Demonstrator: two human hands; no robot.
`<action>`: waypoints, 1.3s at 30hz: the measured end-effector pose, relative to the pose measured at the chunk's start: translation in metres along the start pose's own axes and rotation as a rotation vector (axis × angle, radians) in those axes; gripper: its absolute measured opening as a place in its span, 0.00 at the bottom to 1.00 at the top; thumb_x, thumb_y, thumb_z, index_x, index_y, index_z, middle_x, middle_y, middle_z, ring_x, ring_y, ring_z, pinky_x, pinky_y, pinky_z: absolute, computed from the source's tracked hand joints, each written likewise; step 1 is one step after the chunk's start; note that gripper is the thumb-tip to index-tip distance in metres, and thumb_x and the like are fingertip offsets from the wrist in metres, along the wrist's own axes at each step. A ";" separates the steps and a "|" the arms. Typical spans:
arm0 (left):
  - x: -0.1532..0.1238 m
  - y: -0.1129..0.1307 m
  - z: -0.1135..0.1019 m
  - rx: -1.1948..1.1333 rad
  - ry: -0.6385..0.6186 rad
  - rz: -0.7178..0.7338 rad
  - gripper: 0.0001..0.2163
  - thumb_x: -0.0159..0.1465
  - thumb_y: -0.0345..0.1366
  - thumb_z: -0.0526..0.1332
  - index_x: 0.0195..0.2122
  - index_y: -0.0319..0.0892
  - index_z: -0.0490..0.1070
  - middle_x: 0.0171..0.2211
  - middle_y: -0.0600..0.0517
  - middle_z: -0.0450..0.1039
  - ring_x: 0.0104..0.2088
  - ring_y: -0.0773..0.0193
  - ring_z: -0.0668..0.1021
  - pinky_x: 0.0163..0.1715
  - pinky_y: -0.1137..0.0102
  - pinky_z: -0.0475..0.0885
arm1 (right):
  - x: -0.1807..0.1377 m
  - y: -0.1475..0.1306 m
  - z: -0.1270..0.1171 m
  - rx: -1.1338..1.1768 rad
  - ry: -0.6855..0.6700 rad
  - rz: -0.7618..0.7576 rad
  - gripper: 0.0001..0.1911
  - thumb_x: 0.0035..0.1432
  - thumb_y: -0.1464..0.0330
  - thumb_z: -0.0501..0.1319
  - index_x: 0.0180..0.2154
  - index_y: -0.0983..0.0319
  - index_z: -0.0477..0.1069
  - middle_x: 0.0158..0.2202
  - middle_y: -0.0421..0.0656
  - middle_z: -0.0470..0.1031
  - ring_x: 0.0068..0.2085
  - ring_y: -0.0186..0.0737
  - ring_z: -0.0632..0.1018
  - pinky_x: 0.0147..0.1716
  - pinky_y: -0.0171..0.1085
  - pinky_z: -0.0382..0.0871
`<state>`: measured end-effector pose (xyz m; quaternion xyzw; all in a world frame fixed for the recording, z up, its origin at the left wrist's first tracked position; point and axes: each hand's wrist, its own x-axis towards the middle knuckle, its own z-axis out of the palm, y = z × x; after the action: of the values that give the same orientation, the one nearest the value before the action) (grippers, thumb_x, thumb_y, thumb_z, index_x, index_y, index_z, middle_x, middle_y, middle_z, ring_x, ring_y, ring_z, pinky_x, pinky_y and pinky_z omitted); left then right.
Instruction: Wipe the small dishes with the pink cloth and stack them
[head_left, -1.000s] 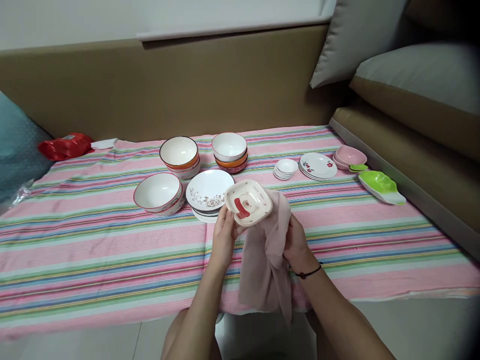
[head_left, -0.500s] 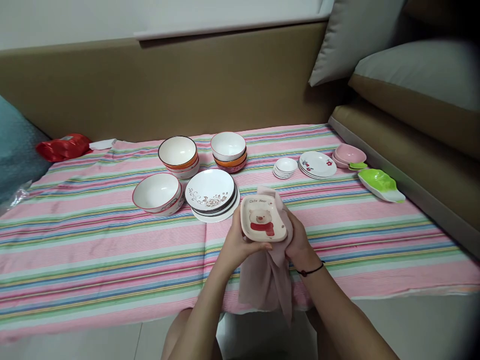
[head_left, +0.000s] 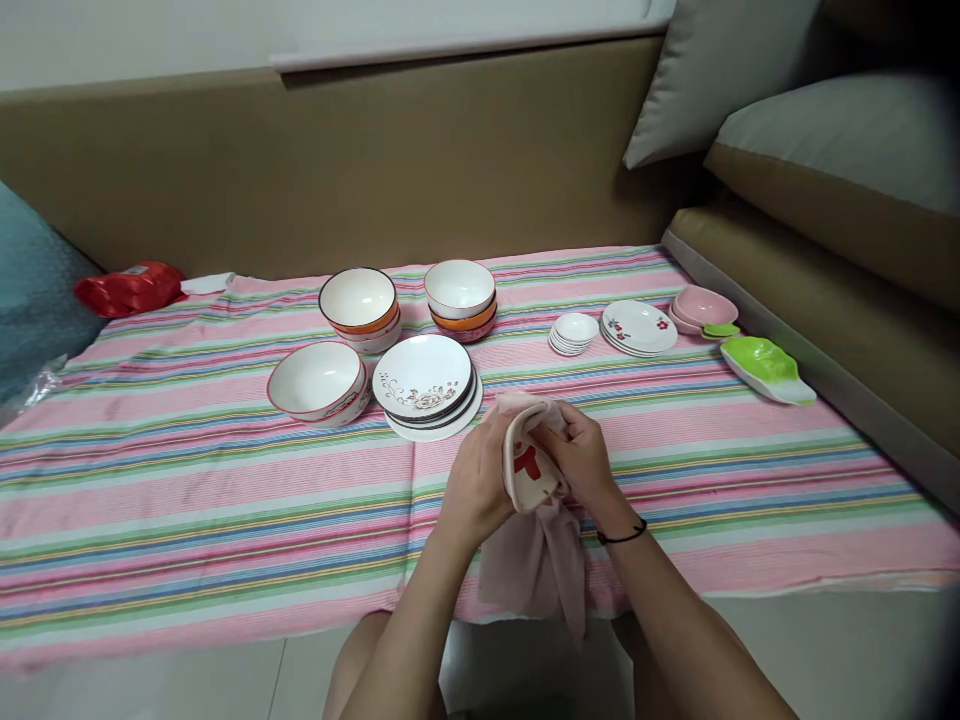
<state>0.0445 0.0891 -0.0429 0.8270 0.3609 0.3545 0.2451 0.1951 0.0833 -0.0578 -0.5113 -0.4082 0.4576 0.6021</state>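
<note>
A small cream dish (head_left: 529,484) with a bear in a red scarf is tilted on edge between my hands, low over the near part of the cloth. My left hand (head_left: 478,478) grips it from the left and beneath. Fingers of my right hand (head_left: 583,456) press a dusty pink cloth (head_left: 534,565) against the inside and upper rim of the dish. The loose end of that cloth hangs down over the front edge. Just beyond, to the left, lies a stack of white plates (head_left: 422,376) with a brown flower pattern.
Stacked bowls (head_left: 315,380) stand at left, with more bowl stacks (head_left: 459,290) behind. Small white saucers (head_left: 576,328), flowered plates (head_left: 639,327), pink bowls (head_left: 705,304) and a green leaf-shaped dish (head_left: 761,362) sit at right. A red plastic package (head_left: 131,290) lies far left. Cushions (head_left: 832,150) rise at right.
The dish has turned from facing me nearly flat to tilted on edge. My right hand has moved with the pink cloth from the dish's side over its rim and inside.
</note>
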 end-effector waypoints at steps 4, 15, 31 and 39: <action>-0.005 -0.006 0.002 0.149 0.089 0.171 0.32 0.59 0.33 0.60 0.63 0.42 0.50 0.54 0.39 0.66 0.52 0.50 0.71 0.48 0.57 0.67 | 0.000 0.000 -0.005 -0.230 0.110 -0.084 0.12 0.49 0.62 0.65 0.23 0.62 0.68 0.20 0.35 0.63 0.24 0.32 0.63 0.23 0.32 0.57; -0.009 -0.008 0.003 0.407 0.439 0.172 0.32 0.57 0.31 0.62 0.61 0.40 0.52 0.51 0.39 0.69 0.52 0.50 0.71 0.50 0.57 0.66 | -0.003 0.000 -0.001 -0.374 -0.030 -0.157 0.13 0.56 0.60 0.59 0.25 0.61 0.65 0.19 0.34 0.56 0.23 0.31 0.58 0.22 0.32 0.52; -0.004 -0.005 -0.019 -0.057 -0.198 -0.045 0.45 0.44 0.44 0.71 0.62 0.44 0.52 0.58 0.42 0.64 0.55 0.46 0.70 0.50 0.60 0.68 | 0.005 0.000 -0.016 -0.431 -0.079 -0.245 0.12 0.50 0.63 0.64 0.21 0.62 0.67 0.19 0.35 0.62 0.24 0.31 0.62 0.23 0.31 0.55; -0.008 -0.004 -0.017 0.113 -0.092 -0.068 0.45 0.43 0.46 0.71 0.61 0.44 0.54 0.54 0.41 0.69 0.52 0.44 0.73 0.47 0.59 0.69 | 0.006 0.001 -0.019 -0.498 -0.106 -0.278 0.11 0.57 0.62 0.58 0.27 0.62 0.73 0.20 0.36 0.67 0.23 0.32 0.65 0.23 0.32 0.56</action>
<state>0.0258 0.0878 -0.0384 0.8421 0.3967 0.2867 0.2264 0.2142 0.0848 -0.0618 -0.5580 -0.6049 0.2825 0.4928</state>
